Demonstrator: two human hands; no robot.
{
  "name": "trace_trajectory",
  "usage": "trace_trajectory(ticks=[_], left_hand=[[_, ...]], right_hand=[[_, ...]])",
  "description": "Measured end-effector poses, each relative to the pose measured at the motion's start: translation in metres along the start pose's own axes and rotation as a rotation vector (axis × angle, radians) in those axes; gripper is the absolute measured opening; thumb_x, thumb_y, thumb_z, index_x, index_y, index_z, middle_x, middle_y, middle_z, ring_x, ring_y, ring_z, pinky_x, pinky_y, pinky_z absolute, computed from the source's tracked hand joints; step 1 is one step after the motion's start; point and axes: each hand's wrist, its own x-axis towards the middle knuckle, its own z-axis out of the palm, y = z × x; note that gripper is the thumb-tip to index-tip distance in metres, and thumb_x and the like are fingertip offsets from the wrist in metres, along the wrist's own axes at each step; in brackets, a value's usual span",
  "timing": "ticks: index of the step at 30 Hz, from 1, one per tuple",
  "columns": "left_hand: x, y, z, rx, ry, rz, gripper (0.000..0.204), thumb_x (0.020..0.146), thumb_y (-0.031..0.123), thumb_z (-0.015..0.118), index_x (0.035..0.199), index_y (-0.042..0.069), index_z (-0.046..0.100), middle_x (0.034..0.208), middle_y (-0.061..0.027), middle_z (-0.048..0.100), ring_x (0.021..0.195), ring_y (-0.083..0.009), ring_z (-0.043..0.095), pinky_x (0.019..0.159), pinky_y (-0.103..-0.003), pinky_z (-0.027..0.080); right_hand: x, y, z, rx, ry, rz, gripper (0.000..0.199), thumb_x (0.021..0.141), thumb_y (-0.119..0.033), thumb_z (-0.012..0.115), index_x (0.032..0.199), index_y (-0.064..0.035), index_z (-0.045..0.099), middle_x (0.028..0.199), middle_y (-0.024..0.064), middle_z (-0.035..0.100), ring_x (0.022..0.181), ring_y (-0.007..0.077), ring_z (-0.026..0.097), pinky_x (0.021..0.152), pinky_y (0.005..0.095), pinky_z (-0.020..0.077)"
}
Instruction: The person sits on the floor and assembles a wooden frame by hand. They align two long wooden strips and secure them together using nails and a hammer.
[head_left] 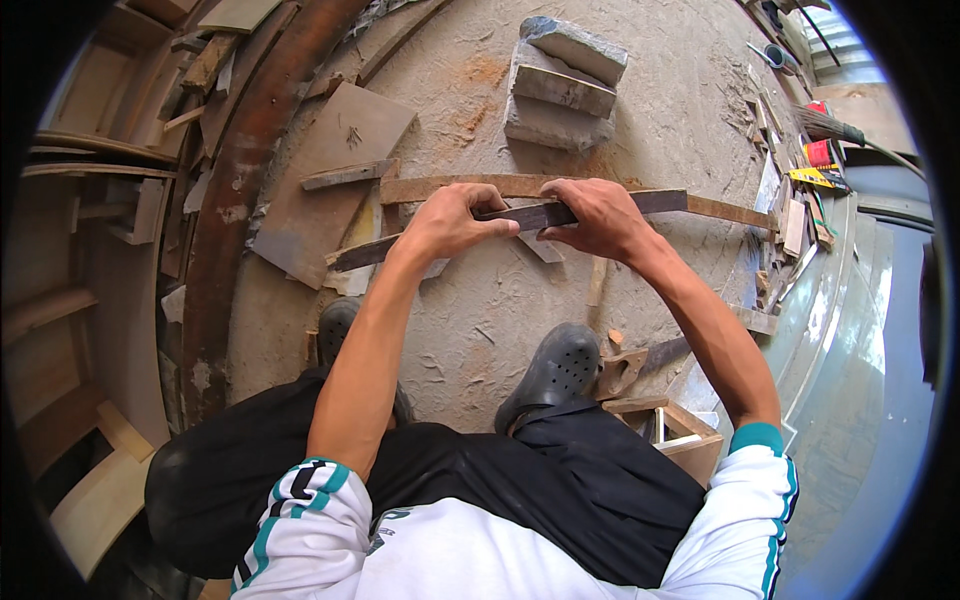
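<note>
A long dark wooden strip point(655, 201) is held level in front of me, running from lower left to upper right. My left hand point(452, 221) grips it left of its middle. My right hand point(598, 214) grips it just beside, thumbs nearly touching. Behind the strip a longer brown wooden slat point(440, 187) lies on the dusty concrete floor point(480, 310).
Grey stone blocks point(560, 85) are stacked ahead. A flat brown board point(320, 180) and a big curved rusty beam point(225, 220) lie left. Wood offcuts and a small wooden box point(670, 425) sit right, by my black clogs point(555, 370). A broom point(830, 128) and scraps line the right edge.
</note>
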Motion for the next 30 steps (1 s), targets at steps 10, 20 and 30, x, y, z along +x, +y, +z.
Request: trace_trajectory(ticks=[10, 20, 30], left_hand=[[-0.001, 0.012, 0.007, -0.099, 0.028, -0.167, 0.043, 0.096, 0.044, 0.07, 0.095, 0.002, 0.076, 0.074, -0.0028, 0.066, 0.067, -0.0104, 0.055, 0.063, -0.032, 0.045], [0.002, 0.006, 0.007, -0.254, -0.108, -0.137, 0.031, 0.095, 0.026, 0.075, 0.107, -0.002, 0.076, 0.077, -0.0009, 0.068, 0.069, -0.0076, 0.057, 0.062, -0.027, 0.045], [0.004, 0.002, 0.019, -0.331, -0.11, -0.15, 0.026, 0.096, 0.023, 0.073, 0.105, -0.001, 0.074, 0.085, -0.0018, 0.07, 0.074, -0.0067, 0.059, 0.066, -0.026, 0.047]], right_hand=[[0.0, 0.005, -0.006, 0.008, -0.05, -0.012, 0.045, 0.077, -0.038, 0.085, 0.1, -0.0075, 0.062, 0.087, 0.0126, 0.071, 0.085, 0.0345, 0.07, 0.073, 0.0441, 0.0547], [-0.004, 0.006, -0.004, 0.02, -0.06, -0.006, 0.046, 0.076, -0.04, 0.085, 0.099, -0.0075, 0.062, 0.085, 0.0131, 0.071, 0.083, 0.0355, 0.07, 0.072, 0.0454, 0.0542], [-0.01, 0.014, -0.005, -0.071, -0.051, 0.053, 0.059, 0.072, -0.042, 0.089, 0.116, -0.0126, 0.063, 0.1, 0.0064, 0.071, 0.107, 0.0243, 0.066, 0.098, 0.0397, 0.0441]])
